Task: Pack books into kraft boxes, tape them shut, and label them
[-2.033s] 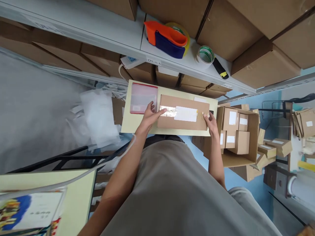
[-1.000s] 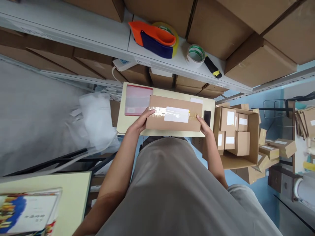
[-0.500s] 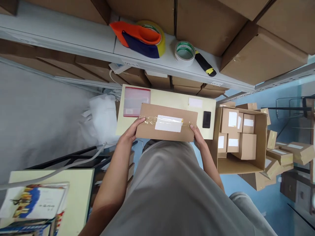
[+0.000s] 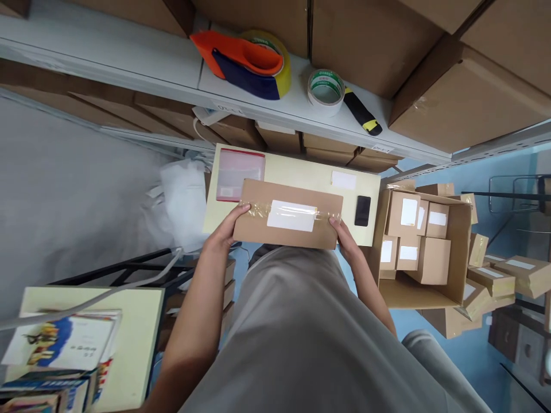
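A taped cardboard box (image 4: 284, 235) with a white label (image 4: 291, 215) is held level in front of my body, over the near edge of a pale yellow table (image 4: 297, 166). My left hand (image 4: 228, 226) grips its left end, thumb on top by the tape. At the right end my right hand (image 4: 343, 234) holds it the same way, with the thumb on the upper face. The fingers beneath the box are hidden. On the table, a pinkish clear folder (image 4: 241, 172) lies behind the box's left part, and a black phone (image 4: 363, 210) is right of it.
A large open carton (image 4: 422, 297) with several labelled boxes stands at right, more boxes (image 4: 491, 278) beyond. The shelf (image 4: 172, 63) above bears a tape dispenser (image 4: 245, 63), a tape roll (image 4: 326, 92) and a box cutter (image 4: 362, 112). Lower left, books (image 4: 51, 390) lie on another table.
The box has shifted very slightly left in view, still between both hands. The camera view has tilted a little; the grip looks the same.
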Available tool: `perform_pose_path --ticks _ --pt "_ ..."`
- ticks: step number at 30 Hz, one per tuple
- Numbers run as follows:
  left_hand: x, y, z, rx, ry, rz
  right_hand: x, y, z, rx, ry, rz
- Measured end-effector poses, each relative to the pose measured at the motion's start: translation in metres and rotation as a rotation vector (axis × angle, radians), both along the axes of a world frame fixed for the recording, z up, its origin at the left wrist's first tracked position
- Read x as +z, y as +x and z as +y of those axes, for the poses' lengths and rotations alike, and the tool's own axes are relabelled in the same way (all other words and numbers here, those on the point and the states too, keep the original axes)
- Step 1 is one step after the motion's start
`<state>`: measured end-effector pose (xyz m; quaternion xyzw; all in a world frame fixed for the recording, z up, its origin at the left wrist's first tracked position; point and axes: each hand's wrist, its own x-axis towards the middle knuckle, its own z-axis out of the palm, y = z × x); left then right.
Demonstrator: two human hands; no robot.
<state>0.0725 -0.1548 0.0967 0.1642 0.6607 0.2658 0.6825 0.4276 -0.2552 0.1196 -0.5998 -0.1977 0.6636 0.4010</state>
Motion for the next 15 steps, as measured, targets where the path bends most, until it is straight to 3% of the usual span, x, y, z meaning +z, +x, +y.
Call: perform_pose_path --ticks 4,11,15 --pt "0.001 0.000 -0.012 -0.020 0.022 -0.036 -0.002 -0.002 -0.014 -0.033 -0.021 0.002" --pt "-0.005 0.009 0.021 -0.048 0.107 -0.087 0.009 0.011 0.017 0.021 0.005 -0.033" --pt "0.000 0.012 0.017 -0.062 0.199 -0.138 0.005 0.015 0.013 0.009 0.016 -0.028"
